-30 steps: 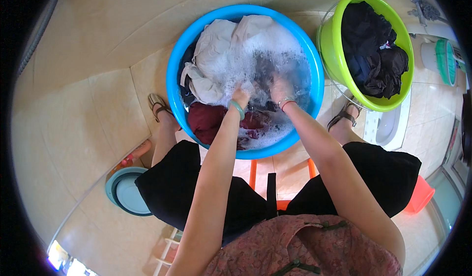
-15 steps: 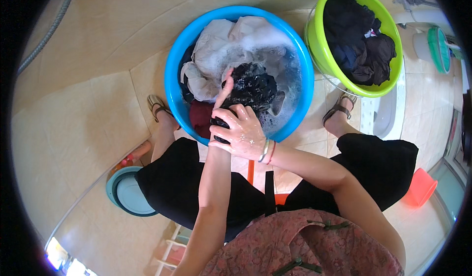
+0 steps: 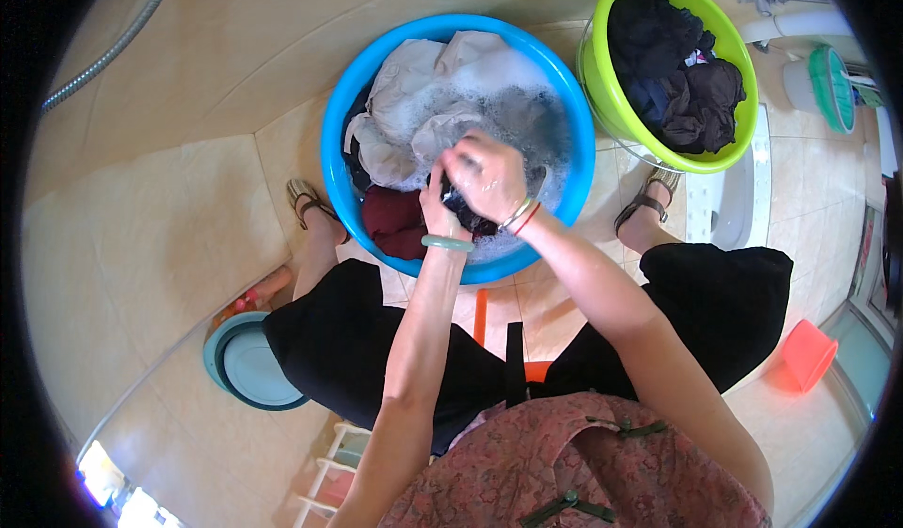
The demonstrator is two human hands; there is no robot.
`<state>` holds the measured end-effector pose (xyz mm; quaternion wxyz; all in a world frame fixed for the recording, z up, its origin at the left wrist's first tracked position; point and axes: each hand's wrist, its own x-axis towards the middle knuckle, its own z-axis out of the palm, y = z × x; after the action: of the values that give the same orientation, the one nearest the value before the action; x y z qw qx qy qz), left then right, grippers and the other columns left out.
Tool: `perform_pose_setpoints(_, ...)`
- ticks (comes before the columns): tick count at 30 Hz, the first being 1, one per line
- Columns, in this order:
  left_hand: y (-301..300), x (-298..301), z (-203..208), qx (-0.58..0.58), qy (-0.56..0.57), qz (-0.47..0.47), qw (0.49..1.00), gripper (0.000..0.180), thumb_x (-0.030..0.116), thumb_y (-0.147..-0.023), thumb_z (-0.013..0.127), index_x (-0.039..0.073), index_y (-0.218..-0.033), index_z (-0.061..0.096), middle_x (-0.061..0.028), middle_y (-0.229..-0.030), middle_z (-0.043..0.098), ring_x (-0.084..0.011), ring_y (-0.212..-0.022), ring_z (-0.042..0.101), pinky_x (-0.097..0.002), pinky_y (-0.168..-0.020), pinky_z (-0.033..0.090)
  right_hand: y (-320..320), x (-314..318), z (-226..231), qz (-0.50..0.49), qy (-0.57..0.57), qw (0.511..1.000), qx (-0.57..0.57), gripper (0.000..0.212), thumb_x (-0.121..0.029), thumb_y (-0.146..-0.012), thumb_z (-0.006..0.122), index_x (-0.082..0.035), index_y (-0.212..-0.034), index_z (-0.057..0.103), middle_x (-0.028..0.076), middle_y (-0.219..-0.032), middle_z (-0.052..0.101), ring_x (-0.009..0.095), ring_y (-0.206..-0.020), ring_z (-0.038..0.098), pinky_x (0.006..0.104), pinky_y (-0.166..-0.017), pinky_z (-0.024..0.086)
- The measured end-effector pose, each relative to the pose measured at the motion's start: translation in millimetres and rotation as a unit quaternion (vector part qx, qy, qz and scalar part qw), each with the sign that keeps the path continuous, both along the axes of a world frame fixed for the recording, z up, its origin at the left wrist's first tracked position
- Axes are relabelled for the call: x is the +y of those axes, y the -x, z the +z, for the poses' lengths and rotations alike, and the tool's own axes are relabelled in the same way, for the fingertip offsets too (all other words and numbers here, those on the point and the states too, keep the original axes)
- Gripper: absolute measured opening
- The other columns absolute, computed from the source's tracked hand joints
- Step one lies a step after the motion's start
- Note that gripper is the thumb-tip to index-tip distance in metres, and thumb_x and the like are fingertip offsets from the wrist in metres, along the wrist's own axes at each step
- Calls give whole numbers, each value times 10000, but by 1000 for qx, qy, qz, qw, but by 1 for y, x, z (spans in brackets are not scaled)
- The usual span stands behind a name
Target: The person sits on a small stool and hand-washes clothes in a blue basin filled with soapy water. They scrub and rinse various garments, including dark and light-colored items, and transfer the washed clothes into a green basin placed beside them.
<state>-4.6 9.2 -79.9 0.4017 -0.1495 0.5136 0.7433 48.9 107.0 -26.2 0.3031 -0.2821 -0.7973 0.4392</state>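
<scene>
Over a blue basin (image 3: 331, 152) of sudsy water, both my hands are on a wet black garment (image 3: 458, 210), mostly covered by them. My left hand (image 3: 438, 199), below a pale green bangle, is closed around its left side. Across from it, my right hand (image 3: 494, 175) curls in a fist on the same cloth, its knuckles blurred a little by motion. Light grey-white clothing (image 3: 404, 81) lies soaking at the basin's far left under foam (image 3: 508, 72). A dark red cloth (image 3: 393, 220) rests against the near left wall, close to my left hand.
A lime green bucket (image 3: 602, 86) with dark clothes (image 3: 696, 105) stands at the right, beside a white squat toilet (image 3: 757, 189). My feet flank the basin. Teal basins (image 3: 259, 368) sit at lower left, a coral bucket (image 3: 809, 354) at right. A shower hose (image 3: 113, 44) hangs upper left.
My right hand has moved up and right from my left wrist, uncovering the bangle. The black garment, earlier spread over the water, is now bunched between my hands.
</scene>
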Motion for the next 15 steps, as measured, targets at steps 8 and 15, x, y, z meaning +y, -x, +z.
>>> perform_pose_setpoints(8,10,5,10,226,108,-123,960,135,148,-872,696,53,-956,651,-16,-1003,626,-102,-987,531,-238,-892,401,-52,42,-96,-147,34,962,-229,294,-344,-902,554,-84,-849,681,118,-959,640,346,-849,623,445,-706,494)
perform_pose_setpoints(15,29,-14,-21,529,297,-385,695,886,109,-728,761,268,-1470,303,-169,-1501,271,-378,-1353,321,-470,-1093,295,-51,38,-85,29,-208,918,-336,590,-420,-821,653,-274,-1364,473,27,-1489,314,370,-1378,221,649,-1045,188)
